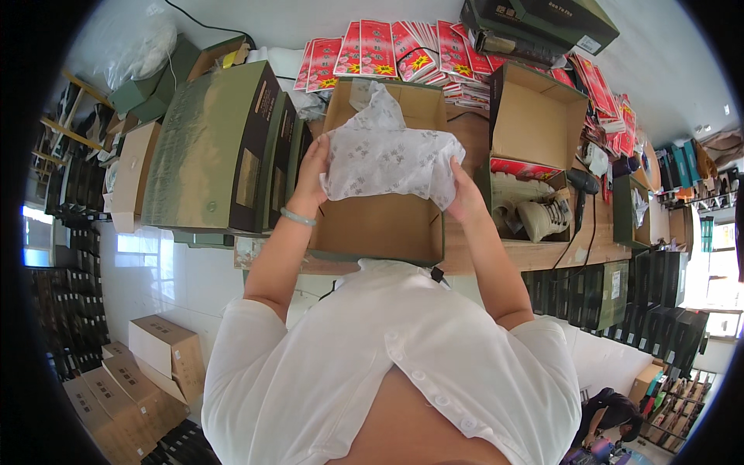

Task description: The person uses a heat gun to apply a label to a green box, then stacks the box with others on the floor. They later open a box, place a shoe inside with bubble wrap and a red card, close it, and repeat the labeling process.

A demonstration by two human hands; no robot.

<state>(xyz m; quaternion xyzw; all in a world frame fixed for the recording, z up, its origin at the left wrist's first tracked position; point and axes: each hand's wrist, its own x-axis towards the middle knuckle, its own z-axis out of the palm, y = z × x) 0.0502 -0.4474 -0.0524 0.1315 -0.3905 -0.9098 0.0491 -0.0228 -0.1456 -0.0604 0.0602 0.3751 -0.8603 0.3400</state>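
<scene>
Both arms reach up. The left hand (312,174) and right hand (465,194) each grip the white tissue paper (387,155) above the open brown box (380,225), hiding its inside.

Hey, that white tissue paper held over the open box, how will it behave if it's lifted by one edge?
The tissue paper is probably floppy: it sags and crumples between the left hand and right hand. Likely very light and easily torn, since it looks thin and translucent above the box.
</scene>
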